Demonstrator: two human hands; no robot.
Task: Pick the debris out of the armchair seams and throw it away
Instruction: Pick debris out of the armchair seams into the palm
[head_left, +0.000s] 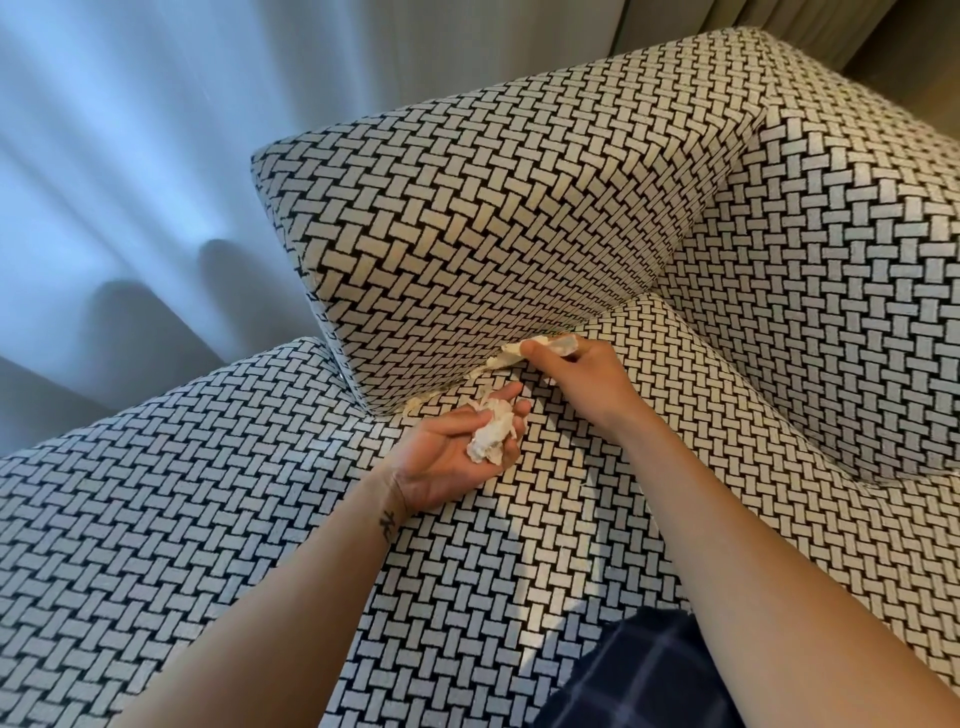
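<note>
Right hand (582, 374) pinching a pale paper scrap (524, 351) half tucked in the armchair seam (452, 382), just at 1 o'clock from the left hand (457, 457), whose grip sits loosely curled, palm up, around a crumpled white wad (493, 439). More small crumbs (415, 405) lying in the same seam at 10 o'clock from the wad, where the back cushion (467, 234) meets the seat (260, 493). Probably very light, soft and easy to tear, so best taken close to the seam and pulled slowly, wad kept cupped so nothing drops.
</note>
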